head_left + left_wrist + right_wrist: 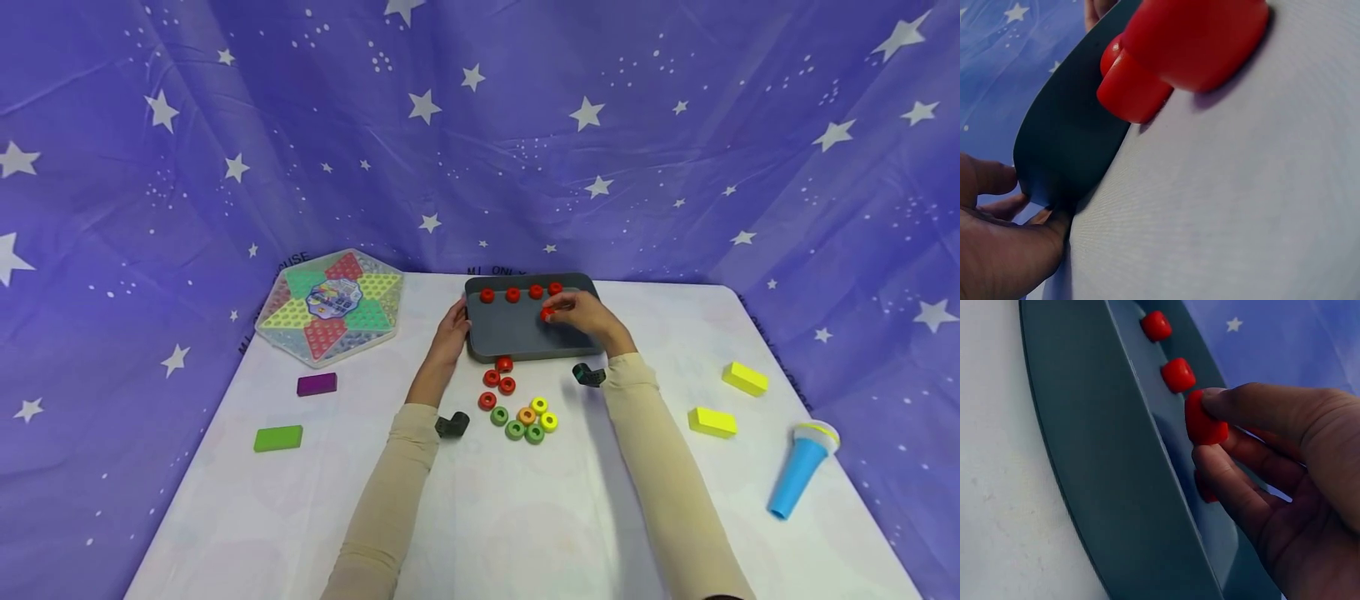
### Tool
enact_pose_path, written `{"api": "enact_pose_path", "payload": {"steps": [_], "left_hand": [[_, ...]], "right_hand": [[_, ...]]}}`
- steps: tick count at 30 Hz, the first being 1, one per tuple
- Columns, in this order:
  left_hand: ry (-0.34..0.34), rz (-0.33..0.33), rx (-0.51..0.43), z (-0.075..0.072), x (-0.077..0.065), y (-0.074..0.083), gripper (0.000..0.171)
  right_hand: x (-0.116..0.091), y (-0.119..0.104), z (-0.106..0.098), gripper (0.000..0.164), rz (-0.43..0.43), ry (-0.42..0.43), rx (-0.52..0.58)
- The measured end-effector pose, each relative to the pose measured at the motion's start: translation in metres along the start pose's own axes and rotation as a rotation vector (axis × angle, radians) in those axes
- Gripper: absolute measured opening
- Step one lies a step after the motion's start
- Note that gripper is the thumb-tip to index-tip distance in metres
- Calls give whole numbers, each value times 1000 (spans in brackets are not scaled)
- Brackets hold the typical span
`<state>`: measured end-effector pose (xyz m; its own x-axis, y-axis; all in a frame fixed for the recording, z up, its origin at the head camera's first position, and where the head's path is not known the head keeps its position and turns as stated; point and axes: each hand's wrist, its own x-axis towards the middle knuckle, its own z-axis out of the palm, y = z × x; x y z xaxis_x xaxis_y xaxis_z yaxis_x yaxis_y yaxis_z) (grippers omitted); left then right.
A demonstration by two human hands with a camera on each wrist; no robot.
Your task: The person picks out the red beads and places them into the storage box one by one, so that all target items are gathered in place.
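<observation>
Lengthwise left to right lies a dark-grey rectangular tray (504, 331), gripped by the left hand (449, 335), while the right hand (590, 317) pinches a partly hidden, red barrel-shaped bead (1202, 423).

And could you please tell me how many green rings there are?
3 green rings, all on the table in front of the tray: one left beside a red ring, one in the middle, one right beside a yellow ring.

I have the left arm (390, 500) and right arm (667, 467) stretched forward; the left hand (450, 335) grips, its thumb (1025, 253) opposite its fingers (994, 177); the right hand (588, 317), turned inward, pinches between thumb (1266, 403) and fingertips (1211, 460).
</observation>
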<state>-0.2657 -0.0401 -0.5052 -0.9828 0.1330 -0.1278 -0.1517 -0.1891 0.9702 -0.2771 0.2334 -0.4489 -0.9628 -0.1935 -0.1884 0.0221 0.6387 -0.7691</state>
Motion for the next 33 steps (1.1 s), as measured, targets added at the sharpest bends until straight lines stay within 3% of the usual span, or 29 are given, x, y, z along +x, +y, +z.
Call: {"api": "enact_pose_path", "payload": {"steps": [10, 33], "left_hand": [[-6, -22, -9, -1, 0, -2, 54], [12, -10, 26, 2, -4, -3, 53]], "right_hand": [[24, 11, 3, 28, 9, -2, -109], [39, -9, -2, 27, 158, -30, -200]]}}
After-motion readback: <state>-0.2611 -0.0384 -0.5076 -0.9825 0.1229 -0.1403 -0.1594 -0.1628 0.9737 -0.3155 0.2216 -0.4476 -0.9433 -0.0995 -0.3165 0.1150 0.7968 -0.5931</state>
